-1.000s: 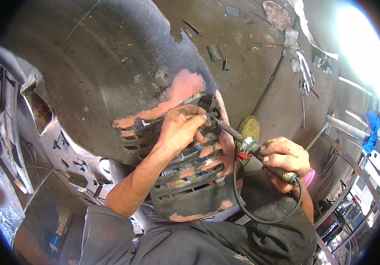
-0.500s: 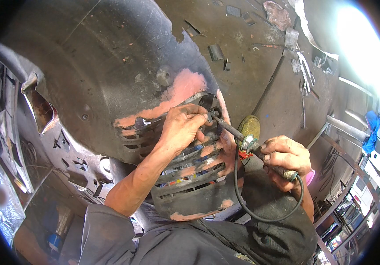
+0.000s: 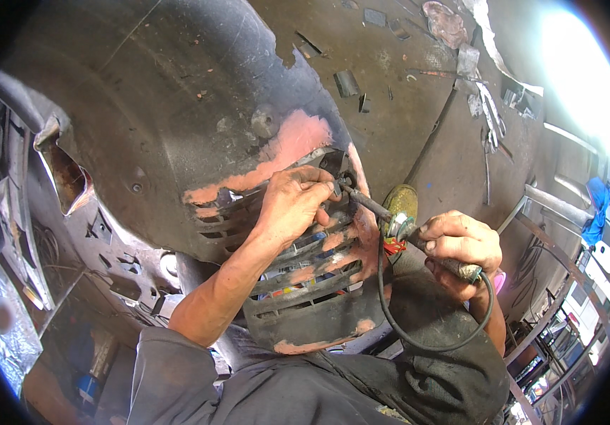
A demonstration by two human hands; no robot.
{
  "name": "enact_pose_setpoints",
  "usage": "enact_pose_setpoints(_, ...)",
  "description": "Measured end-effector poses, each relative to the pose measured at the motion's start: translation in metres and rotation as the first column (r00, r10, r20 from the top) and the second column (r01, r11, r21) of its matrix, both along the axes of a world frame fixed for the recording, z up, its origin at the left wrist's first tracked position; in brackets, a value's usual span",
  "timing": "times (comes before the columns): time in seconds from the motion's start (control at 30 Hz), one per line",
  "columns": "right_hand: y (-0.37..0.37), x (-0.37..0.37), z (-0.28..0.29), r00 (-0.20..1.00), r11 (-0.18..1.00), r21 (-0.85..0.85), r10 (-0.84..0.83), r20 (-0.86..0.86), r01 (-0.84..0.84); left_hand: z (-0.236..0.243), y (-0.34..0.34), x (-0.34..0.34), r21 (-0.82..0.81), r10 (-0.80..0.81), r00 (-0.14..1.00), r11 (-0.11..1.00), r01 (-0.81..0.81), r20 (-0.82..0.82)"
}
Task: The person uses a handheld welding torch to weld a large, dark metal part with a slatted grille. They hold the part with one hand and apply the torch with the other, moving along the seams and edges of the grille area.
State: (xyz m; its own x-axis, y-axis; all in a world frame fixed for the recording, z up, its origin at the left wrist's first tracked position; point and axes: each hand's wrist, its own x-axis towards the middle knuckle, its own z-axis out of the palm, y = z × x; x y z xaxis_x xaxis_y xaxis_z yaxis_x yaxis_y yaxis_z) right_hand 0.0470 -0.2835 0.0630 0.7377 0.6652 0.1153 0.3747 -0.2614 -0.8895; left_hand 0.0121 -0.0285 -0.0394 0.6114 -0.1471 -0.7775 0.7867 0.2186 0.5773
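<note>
- The slim rod-shaped tool (image 3: pixel 390 216) runs slantwise across the middle of the view, its tip against the slotted grille (image 3: pixel 305 283) of a big dark vehicle panel (image 3: pixel 163 127).
- The right hand (image 3: pixel 461 244), at three o'clock from the grille, has its fingers wrapped tight round the tool's rear grip.
- A black cable (image 3: pixel 404 333) loops down from that grip and back up toward the tool.
- The left hand (image 3: pixel 294 202) lies on the grille at the tool's tip; its fingertips pinch a small piece there, though I cannot tell what it is.
- The panel shows bare pinkish patches (image 3: pixel 290 145) where the dark coat is gone.
- At twelve o'clock the brown floor (image 3: pixel 404 85) carries scattered metal scraps (image 3: pixel 347 81).
- At three o'clock, near the rim, a blue cloth (image 3: pixel 597 205) hangs over a metal frame.
</note>
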Motion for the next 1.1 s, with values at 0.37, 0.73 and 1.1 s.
enact_pose_setpoints(0.37, -0.0021, 0.005, -0.0016, 1.0, 1.0, 0.014, 0.028, -0.003, -0.028, -0.0006, -0.0008, 0.0002, -0.002, 0.007, 1.0, 1.0, -0.007, 0.008)
enact_pose_setpoints(0.73, -0.0023, 0.0034, -0.0022, 1.0, 1.0, 0.014, 0.018, 0.004, -0.018, 0.0009, -0.0007, 0.0004, -0.008, 0.013, 1.0, 1.0, -0.013, -0.001)
enact_pose_setpoints(1.1, -0.0031, 0.0032, -0.0004, 1.0, 1.0, 0.002, 0.018, -0.019, -0.018, -0.0023, 0.0001, -0.0012, -0.012, 0.004, 1.0, 1.0, -0.004, 0.003)
